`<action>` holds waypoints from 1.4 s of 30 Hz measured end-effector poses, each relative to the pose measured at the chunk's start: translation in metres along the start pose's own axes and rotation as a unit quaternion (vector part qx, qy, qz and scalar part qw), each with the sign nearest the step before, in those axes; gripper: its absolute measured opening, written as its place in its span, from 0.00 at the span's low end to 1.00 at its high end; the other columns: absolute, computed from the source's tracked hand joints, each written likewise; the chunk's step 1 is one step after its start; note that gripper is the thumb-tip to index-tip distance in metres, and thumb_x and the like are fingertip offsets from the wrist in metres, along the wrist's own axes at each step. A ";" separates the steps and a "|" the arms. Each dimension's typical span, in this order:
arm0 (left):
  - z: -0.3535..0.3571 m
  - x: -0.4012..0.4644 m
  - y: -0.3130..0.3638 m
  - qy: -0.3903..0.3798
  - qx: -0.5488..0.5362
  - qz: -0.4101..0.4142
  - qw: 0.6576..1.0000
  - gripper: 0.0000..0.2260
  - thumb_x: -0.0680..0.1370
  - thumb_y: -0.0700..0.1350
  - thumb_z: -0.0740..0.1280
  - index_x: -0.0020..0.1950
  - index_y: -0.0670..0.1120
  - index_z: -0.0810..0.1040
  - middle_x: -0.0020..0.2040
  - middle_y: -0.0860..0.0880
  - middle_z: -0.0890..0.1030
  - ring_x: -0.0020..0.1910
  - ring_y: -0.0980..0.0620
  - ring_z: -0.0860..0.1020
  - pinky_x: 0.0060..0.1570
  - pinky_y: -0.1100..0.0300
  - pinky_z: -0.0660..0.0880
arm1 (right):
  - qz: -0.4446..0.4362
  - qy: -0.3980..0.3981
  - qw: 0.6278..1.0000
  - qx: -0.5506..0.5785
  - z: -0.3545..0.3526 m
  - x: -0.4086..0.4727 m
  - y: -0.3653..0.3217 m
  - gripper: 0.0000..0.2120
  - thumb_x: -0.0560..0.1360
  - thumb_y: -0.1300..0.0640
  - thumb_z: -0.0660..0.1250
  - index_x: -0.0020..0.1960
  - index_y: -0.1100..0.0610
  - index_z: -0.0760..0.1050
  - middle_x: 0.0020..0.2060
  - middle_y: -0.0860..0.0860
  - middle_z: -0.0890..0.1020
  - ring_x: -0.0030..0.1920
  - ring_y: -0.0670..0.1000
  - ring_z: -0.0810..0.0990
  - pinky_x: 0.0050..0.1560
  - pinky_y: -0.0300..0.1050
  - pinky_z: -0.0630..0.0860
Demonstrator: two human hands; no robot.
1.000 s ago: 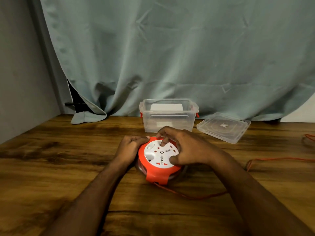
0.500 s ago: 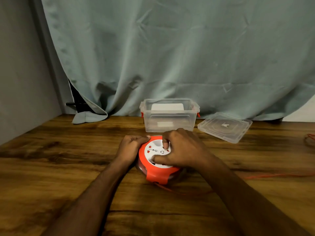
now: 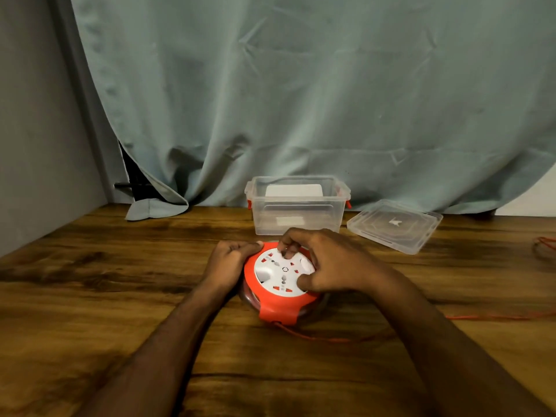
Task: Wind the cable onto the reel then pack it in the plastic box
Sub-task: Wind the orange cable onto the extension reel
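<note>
The reel (image 3: 279,284) is lying flat on the table (image 3: 90,296), just in front of the open box (image 3: 296,206); your left hand (image 3: 227,264) is gripping its orange rim from the left, fingers curled; your right hand (image 3: 326,261) is sitting on the white face, fingertips and thumb pinching it; the cable (image 3: 316,337) is trailing from the reel's near edge rightward; the lid (image 3: 394,225) is lying right of the box.

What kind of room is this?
Probably a room at home, at a desk or table. You can see a wooden tabletop, a grey-green curtain hanging behind it, and a plain wall on the left side.
</note>
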State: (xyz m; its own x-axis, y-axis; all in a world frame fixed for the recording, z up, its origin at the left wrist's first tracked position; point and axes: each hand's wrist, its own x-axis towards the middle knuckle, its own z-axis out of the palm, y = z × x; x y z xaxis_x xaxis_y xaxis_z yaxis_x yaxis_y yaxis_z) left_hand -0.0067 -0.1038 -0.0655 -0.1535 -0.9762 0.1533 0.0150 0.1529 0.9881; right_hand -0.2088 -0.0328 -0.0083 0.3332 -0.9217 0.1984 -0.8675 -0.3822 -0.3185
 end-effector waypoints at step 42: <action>0.000 0.002 -0.001 0.001 -0.004 0.006 1.000 0.15 0.79 0.43 0.72 0.46 0.29 0.83 0.44 0.30 0.86 0.43 0.32 0.84 0.50 0.38 0.80 | -0.019 0.023 0.999 -0.018 0.000 -0.002 -0.001 0.44 0.63 0.48 0.78 0.72 0.37 0.57 0.58 0.39 0.81 0.53 0.46 0.77 0.40 0.39 0.70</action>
State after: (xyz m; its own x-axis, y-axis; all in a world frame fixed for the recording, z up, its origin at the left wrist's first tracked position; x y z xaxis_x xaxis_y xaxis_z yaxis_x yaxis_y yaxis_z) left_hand -0.0070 -0.1059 -0.0662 -0.1510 -0.9746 0.1655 0.0244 0.1637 0.9862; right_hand -0.2086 -0.0310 -0.0088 0.3494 -0.9026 0.2515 -0.8676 -0.4130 -0.2768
